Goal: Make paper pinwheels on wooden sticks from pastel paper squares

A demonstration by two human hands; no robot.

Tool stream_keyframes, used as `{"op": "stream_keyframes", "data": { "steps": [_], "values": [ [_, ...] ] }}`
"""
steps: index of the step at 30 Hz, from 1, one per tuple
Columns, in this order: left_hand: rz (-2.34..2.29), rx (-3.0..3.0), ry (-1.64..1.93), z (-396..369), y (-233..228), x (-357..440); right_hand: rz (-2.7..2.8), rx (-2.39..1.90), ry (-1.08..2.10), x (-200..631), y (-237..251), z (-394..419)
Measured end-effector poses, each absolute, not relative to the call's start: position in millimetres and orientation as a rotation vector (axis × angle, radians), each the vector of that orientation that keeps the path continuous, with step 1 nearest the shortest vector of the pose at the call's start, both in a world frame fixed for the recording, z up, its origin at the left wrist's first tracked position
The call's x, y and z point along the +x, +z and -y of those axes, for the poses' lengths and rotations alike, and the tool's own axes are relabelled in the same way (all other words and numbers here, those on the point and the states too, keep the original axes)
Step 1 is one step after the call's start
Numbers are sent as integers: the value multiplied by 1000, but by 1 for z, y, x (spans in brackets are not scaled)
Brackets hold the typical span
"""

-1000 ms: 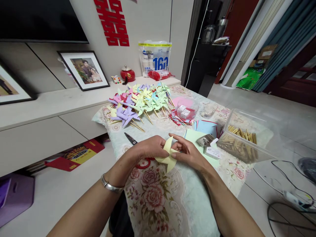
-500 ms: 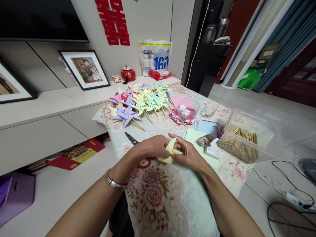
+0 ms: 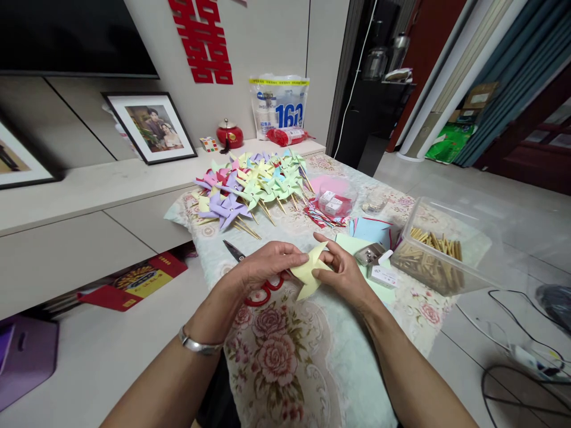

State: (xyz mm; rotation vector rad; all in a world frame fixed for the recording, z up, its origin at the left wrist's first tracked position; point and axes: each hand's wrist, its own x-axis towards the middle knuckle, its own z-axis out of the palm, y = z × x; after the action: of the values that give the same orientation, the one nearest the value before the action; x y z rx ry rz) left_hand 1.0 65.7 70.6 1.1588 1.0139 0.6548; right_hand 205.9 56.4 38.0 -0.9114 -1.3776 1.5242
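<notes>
A pale yellow paper pinwheel [image 3: 309,273] is held up over the tablecloth between my two hands. My left hand [image 3: 273,261] grips its left edge, thumb lying along the front. From the other side my right hand [image 3: 339,268] pinches it between thumb and fingers; part of the paper hides those fingertips. Beneath my left hand lie scissors with red handles [image 3: 265,291], their dark blades pointing away to the left. Beyond the hands, a pile of finished pastel pinwheels [image 3: 250,190] on sticks covers the far left of the table.
At the right stands a clear plastic box [image 3: 428,261] of short wooden sticks. Small white boxes [image 3: 382,276] and an opened pin box [image 3: 371,254] rest on green paper. Blue paper [image 3: 369,228] and a clear round tub [image 3: 336,199] lie behind.
The yellow paper has turned so its pinwheel blades face me more fully. My left fingers have shifted from its middle to its left edge and straightened; the right thumb still holds it.
</notes>
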Motion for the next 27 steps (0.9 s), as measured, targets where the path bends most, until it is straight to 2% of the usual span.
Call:
{"op": "stream_keyframes", "data": {
  "steps": [7, 13, 27],
  "values": [
    [-911, 871, 989, -37, 55, 31, 1291, -896, 1442, 206, 32, -59],
    [-1108, 760, 1159, -32, 44, 57, 1290, -927, 1424, 204, 34, -60],
    [-1121, 730, 1141, -33, 50, 43, 1255, -942, 1583, 204, 34, -59]
  ]
}}
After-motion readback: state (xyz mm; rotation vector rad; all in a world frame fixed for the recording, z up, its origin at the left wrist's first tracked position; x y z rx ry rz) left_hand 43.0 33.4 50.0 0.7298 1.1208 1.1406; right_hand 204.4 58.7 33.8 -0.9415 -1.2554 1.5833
